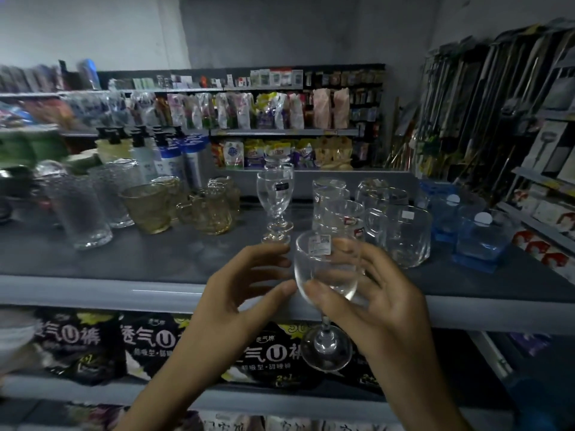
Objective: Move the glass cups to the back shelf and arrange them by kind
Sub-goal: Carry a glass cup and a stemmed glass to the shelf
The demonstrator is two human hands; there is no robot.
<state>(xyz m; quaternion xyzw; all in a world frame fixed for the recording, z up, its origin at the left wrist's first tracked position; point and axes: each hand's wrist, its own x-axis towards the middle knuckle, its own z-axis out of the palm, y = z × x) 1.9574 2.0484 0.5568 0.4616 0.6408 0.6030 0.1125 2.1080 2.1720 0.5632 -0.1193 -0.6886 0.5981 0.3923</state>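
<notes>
My right hand (373, 300) grips a clear stemmed wine glass (326, 269) by its bowl, thumb in front and fingers curled round the far side. My left hand (236, 293) is loosely spread and holds nothing; its thumb tip is at the bowl's left wall, but I cannot tell if it touches. The glass is upright over the front lip of the dark grey shelf top (155, 259), with its foot hanging below that edge.

On the shelf I count two small clear stemmed goblets (275, 197), one behind the other. To the left are four amber pressed-glass mugs (149, 206) and at least two tall textured clear tumblers (77, 209). To the right are roughly four smooth clear tumblers (401, 234), which overlap too much for a sure count. Beyond them are two blue square glass jars (479, 237).

The rear goblet is mostly hidden. The left edge is blurred, and the black packets (77, 340) below are partly covered by my forearms.
</notes>
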